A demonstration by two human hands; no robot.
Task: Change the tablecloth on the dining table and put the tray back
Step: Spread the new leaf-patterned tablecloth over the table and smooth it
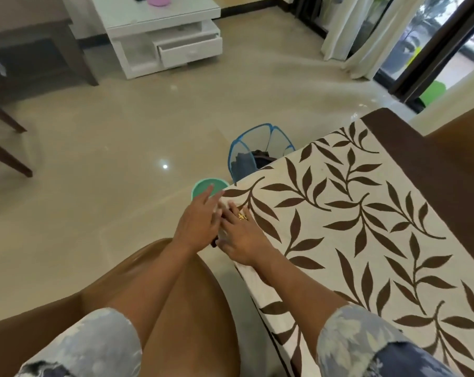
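On the table (434, 172), 3 o'clock from my hands: tablecloth (339, 213) is lying spread. My right hand (244, 235) is pressing its corner edge, fingers flat, gripping nothing; my left hand (193, 225), at its 9 o'clock, is hovering open, empty.

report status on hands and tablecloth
Right hand flat on leaf-print tablecloth at its near corner. Left hand open beside it. No tray in view. Blue mesh basket on floor past the corner.

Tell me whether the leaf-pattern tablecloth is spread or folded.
Spread. The tablecloth lies flat over the table, draping past its near edge, and the right hand rests flat near its corner.
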